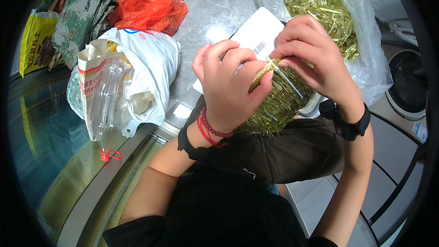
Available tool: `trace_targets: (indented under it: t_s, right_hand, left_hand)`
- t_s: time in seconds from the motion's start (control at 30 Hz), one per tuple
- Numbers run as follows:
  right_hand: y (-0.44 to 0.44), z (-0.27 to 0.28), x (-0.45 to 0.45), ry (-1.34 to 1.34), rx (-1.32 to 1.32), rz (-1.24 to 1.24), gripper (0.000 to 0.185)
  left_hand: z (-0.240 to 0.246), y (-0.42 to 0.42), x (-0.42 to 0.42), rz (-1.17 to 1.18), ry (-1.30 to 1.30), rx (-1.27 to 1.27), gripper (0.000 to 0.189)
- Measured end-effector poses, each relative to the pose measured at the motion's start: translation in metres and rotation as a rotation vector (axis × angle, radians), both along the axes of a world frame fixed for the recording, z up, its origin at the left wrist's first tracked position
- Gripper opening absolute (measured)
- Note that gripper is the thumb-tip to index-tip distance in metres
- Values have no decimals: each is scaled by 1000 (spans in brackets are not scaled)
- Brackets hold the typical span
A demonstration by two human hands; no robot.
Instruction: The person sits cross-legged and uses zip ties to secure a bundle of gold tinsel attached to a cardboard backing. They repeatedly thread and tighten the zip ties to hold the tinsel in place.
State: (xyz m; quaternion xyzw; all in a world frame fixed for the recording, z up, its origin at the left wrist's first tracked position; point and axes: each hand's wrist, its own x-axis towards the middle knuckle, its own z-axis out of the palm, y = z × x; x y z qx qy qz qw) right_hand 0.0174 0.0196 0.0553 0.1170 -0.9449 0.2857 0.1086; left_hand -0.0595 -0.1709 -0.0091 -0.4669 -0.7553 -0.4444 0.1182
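A bundle of gold-green metallic tinsel lies over my dark trousers, its strands fanning toward me. My left hand pinches a folded gold band at the top of this bundle between thumb and forefinger. From the other side, my right hand holds the same band by its fingertips. A thin white tie crosses there, with its tail hanging over the strands. Just what the right fingertips grip is partly hidden. Behind both hands is a white card bearing a barcode.
More loose tinsel sits in a clear plastic bag at the far right. On the left are a white plastic bag, an empty plastic bottle and a red bag. A glass-topped ledge runs along my left.
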Motion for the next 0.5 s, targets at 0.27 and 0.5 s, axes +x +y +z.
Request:
trace_targets:
  t_s: [0.27,0.5]
  right_hand:
    - [-12,2,23,254,188,-19,28]
    - [-14,-2,17,357,193,89,26]
  left_hand:
    - [1,-3,-9,-25,-63,22,20]
    - [8,-8,-9,-68,-103,-33,15]
